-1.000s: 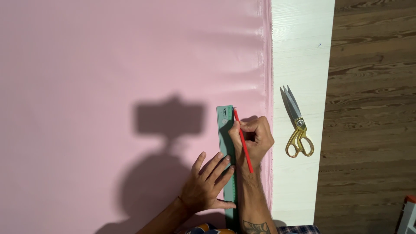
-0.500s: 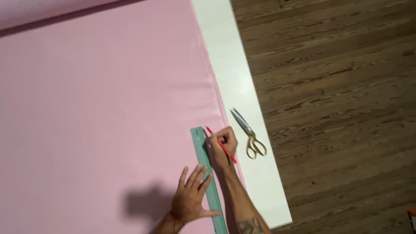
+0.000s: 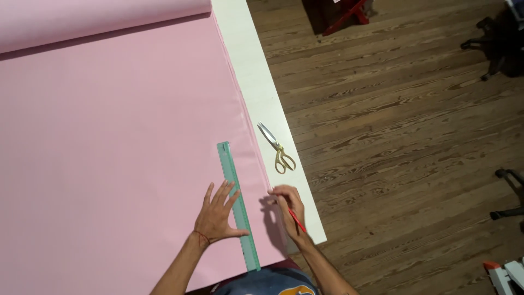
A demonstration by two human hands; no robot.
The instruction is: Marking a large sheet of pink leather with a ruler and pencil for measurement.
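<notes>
Ruler axis: my green ruler (image 3: 238, 205) runs away from me along the pink fabric (image 3: 109, 136).
Left hand (image 3: 217, 214): open, flat, touching the ruler.
Right hand (image 3: 288, 206): closed on a red pencil (image 3: 297, 221), just right of the ruler, at the fabric's edge.

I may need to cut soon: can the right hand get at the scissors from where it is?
Probably yes. The scissors lie uncovered on the white table edge, just ahead of the right hand, with nothing between them, though its fingers hold a red pencil.

Pink fabric (image 3: 109, 136) – green ruler (image 3: 238, 205) – red pencil (image 3: 297, 221), gold-handled scissors (image 3: 277, 148).
</notes>
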